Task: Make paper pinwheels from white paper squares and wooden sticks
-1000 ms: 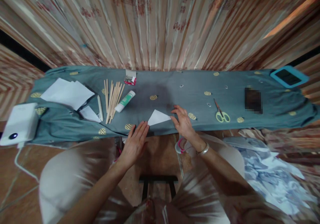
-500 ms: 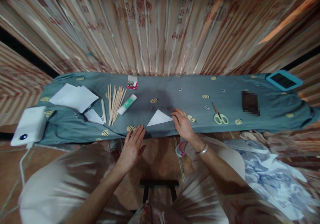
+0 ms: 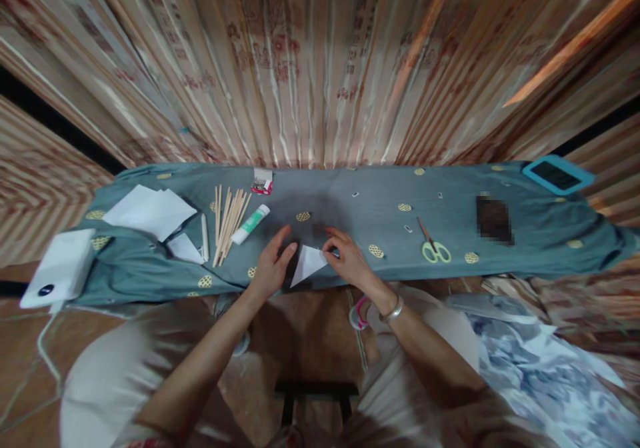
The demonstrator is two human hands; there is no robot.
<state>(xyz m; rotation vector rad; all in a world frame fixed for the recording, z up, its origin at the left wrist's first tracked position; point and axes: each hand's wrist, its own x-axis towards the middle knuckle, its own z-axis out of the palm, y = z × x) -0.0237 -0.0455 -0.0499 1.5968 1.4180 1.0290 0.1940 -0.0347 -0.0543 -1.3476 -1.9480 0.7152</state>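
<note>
A white paper triangle [image 3: 309, 265] lies near the front edge of the cloth-covered table, between my hands. My right hand [image 3: 347, 256] pinches its right corner between thumb and fingers. To the left of the paper is my left hand [image 3: 275, 261], its thumb and fingers apart and nothing in them. A white and green glue stick [image 3: 251, 225] rests just beyond the left hand. Beside it lie several thin wooden sticks [image 3: 231, 227].
At the left are white paper sheets [image 3: 150, 211], a smaller paper piece [image 3: 185, 248], a white pen [image 3: 205, 237] and a white device [image 3: 59, 268]. A small red box [image 3: 262, 183] stands farther back. Scissors [image 3: 435, 251], a pixelated dark item [image 3: 494, 220] and a blue-framed tablet [image 3: 559, 173] lie rightward.
My left hand has moved forward to beside the paper. My right hand has closed on the triangle's right corner, and the paper has turned slightly. The view has shifted a little.
</note>
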